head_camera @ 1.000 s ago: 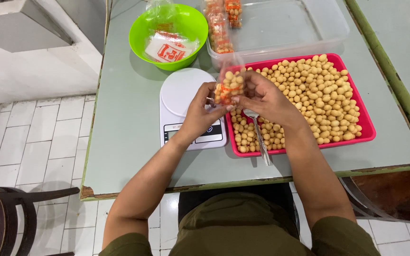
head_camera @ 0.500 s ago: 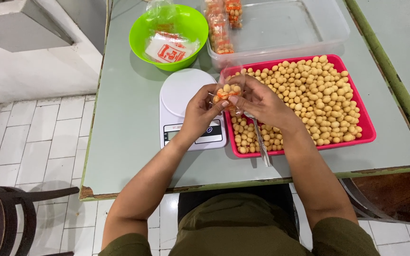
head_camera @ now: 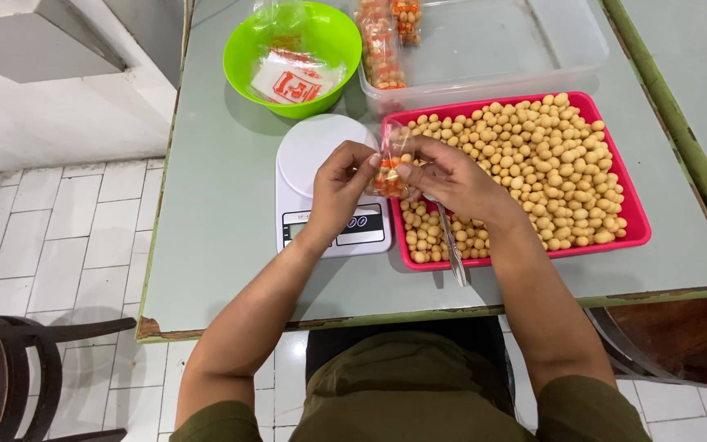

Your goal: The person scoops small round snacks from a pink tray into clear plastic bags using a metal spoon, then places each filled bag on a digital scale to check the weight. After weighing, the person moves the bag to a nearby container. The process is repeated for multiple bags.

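Small clear packet (head_camera: pixel 389 168) pinched between both hands above the seam of scale and tray.

Packet see-through, printed orange and red, part-filled with tan round snacks, held upright; left hand (head_camera: pixel 339 187) at its 9 o'clock, right hand (head_camera: pixel 450 176) at its 3 o'clock, fingers (head_camera: pixel 376 160) of both closed on the top edge. Below, white kitchen scale (head_camera: pixel 325 176) on the grey-green worktop (head_camera: pixel 222 205), red tray (head_camera: pixel 637 221) heaped with the same snacks at 3 o'clock. Metal spoon (head_camera: pixel 452 245) lying in the tray, bowl end hidden under the right palm. Green bowl (head_camera: pixel 292 57) of empty wrappers at 12 o'clock, clear tub (head_camera: pixel 533 41) with filled packets cut off by the top edge. Scale readout too small to read.
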